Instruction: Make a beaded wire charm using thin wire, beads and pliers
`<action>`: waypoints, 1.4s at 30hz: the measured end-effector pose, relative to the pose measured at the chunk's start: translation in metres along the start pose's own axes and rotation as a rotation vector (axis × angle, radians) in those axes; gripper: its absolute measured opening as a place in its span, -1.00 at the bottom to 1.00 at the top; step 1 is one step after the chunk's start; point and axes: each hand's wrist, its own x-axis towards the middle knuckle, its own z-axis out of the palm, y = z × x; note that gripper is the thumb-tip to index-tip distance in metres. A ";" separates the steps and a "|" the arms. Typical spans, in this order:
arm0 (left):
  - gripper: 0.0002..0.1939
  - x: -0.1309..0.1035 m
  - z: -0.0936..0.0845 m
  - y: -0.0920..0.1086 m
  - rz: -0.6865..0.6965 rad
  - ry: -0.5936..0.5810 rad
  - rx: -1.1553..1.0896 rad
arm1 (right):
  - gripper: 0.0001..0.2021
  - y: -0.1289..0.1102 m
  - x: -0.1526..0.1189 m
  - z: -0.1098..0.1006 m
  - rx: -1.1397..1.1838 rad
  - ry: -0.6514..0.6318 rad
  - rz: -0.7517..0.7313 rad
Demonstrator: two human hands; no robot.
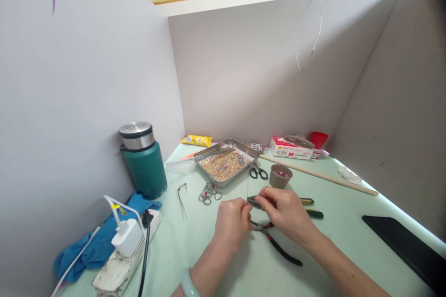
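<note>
Frame centre: left hand (pixel 232 223) and right hand (pixel 285 213) meet, fingers pinched on thin wire, above red-handled pliers (pixel 275 241) lying on counter (pixel 348 213). Bead tray (pixel 226 163) behind. Step looks like wire-bending; needs steady pinch.

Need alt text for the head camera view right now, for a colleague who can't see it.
Left hand and right hand meet over a pale green table, fingertips pinching something too small to identify, above black-handled pliers. Behind them: a metal tray of beads, scissors, a paper cup and a green flask.
</note>
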 end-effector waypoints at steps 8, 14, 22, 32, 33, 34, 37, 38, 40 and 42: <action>-0.75 -0.003 0.011 -0.004 0.258 -0.040 0.710 | -0.77 -0.005 -0.001 0.006 -0.088 0.016 0.025; -0.76 -0.002 0.007 -0.005 0.173 -0.009 0.653 | -0.79 -0.005 0.000 0.006 0.124 -0.054 0.115; -0.73 0.000 0.006 -0.007 0.214 0.016 0.647 | -0.83 -0.012 0.001 0.008 0.075 0.021 0.070; -0.75 -0.003 0.006 -0.003 0.173 0.012 0.461 | -0.72 -0.011 0.001 0.012 0.100 0.047 0.126; -0.75 -0.003 0.006 -0.002 0.128 -0.002 0.343 | -0.72 -0.010 0.002 0.012 0.156 0.048 0.149; -0.76 -0.002 0.005 -0.001 0.063 -0.024 0.202 | -0.72 -0.009 0.002 0.012 0.223 0.043 0.184; -0.83 0.001 0.002 0.002 -0.178 -0.091 -0.241 | -0.71 -0.006 0.004 0.014 0.440 0.037 0.289; -0.85 0.003 0.001 0.003 -0.237 -0.098 -0.354 | -0.72 -0.005 0.004 0.015 0.512 0.046 0.303; -0.85 0.005 -0.001 0.004 -0.292 -0.095 -0.522 | -0.72 -0.004 0.004 0.018 0.635 0.082 0.308; -0.82 0.007 -0.004 0.005 -0.292 -0.065 -0.655 | -0.73 -0.005 0.002 0.021 0.718 0.127 0.296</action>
